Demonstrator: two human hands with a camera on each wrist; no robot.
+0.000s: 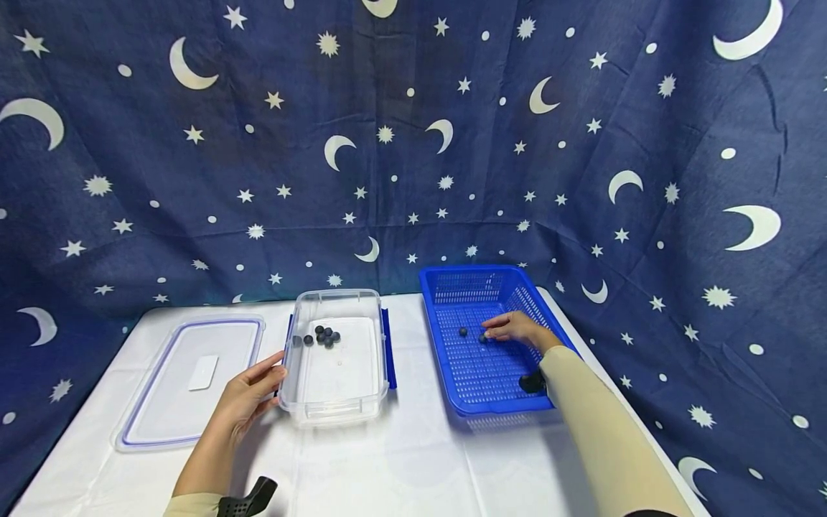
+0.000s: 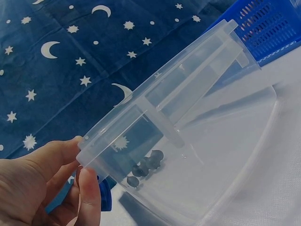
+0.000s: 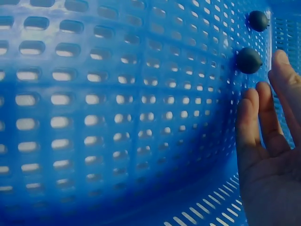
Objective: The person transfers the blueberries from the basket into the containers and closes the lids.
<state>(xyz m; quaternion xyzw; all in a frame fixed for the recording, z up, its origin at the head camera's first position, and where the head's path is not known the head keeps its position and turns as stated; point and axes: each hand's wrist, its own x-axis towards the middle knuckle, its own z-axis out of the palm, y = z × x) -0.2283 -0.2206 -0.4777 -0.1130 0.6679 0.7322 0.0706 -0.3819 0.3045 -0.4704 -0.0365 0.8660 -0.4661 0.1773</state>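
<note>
As right hand (image 1: pixel 517 329) flattens, berry (image 3: pixel 248 60) beside fingertips (image 3: pixel 281 59)

Two berries (image 1: pixel 463 332) in basket (image 1: pixel 452 359); about six in container (image 1: pixel 336 373); one lid (image 1: pixel 187 380).

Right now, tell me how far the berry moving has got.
Done: about six berries lie in the clear box, lid off beside it. In hand: the right hand reaches the nearer berry in the basket; the left hand steadies the box. Left: two berries in the basket.
</note>
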